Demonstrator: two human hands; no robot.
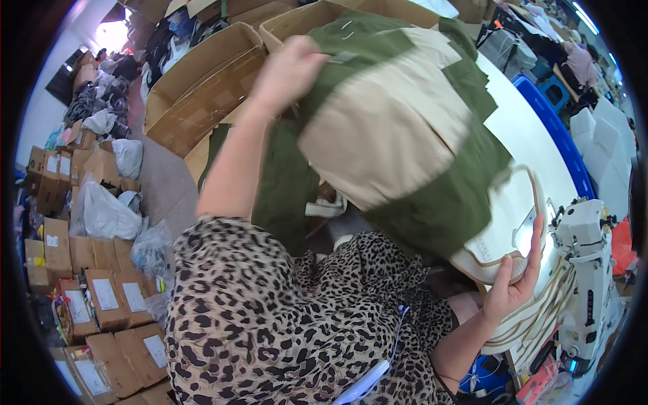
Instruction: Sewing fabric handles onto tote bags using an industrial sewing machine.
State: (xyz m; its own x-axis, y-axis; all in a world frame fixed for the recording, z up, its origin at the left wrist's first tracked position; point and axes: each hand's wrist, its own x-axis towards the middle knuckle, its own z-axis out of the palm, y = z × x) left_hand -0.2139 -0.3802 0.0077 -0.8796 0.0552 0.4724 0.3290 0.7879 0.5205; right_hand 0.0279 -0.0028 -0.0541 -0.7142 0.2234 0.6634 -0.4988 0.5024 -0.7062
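Raised in front of me is a large dark green cloth piece (432,209) with a broad beige panel (385,128), blurred by motion. My left hand (290,71) is closed at its far left edge, also smeared. To the right, by the sewing machine (584,250), my right hand (514,287) has its thumb and long fingers round a cream strip (496,270) with a brown edge. That strip loops up beside the machine's needle area. More green cloth (282,182) hangs below my left forearm, over my lap.
Open cardboard boxes (202,91) stand beyond the table's left side. A white tabletop (516,125) curves along the right, with a blue edge (557,128) behind it. Stacked cream strips (533,317) hang below the machine. Cartons (111,297) and plastic bags (108,209) line the left floor.
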